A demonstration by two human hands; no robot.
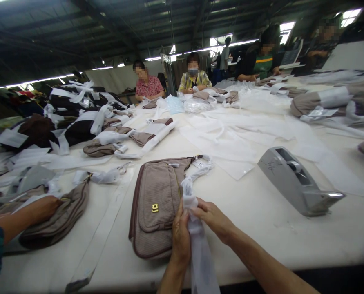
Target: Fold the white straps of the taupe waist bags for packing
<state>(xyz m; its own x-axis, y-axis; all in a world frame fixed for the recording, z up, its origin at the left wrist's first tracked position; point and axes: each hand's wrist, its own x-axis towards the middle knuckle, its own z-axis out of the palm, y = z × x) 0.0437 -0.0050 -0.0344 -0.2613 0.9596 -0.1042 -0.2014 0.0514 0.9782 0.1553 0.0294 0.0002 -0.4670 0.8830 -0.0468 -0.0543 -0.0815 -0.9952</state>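
A taupe corduroy handbag (155, 196) with dark brown piping and a small gold emblem lies on the table in front of me. Its strap runs from the top right corner, wrapped in white tissue paper (202, 257) that hangs down toward the table's front edge. My left hand (182, 234) is closed around the wrapped strap, close against the bag's right side. From the right, my right hand (208, 214) pinches the same paper with thumb and fingers. The strap itself is hidden under the paper there.
A grey tape dispenser (295, 179) stands to the right. At the left, a co-worker's hand (47, 207) rests on another taupe bag (59, 216). Wrapped bags (151, 132) and a dark pile of bags (74, 110) lie farther back. Several people sit across the table (240, 204).
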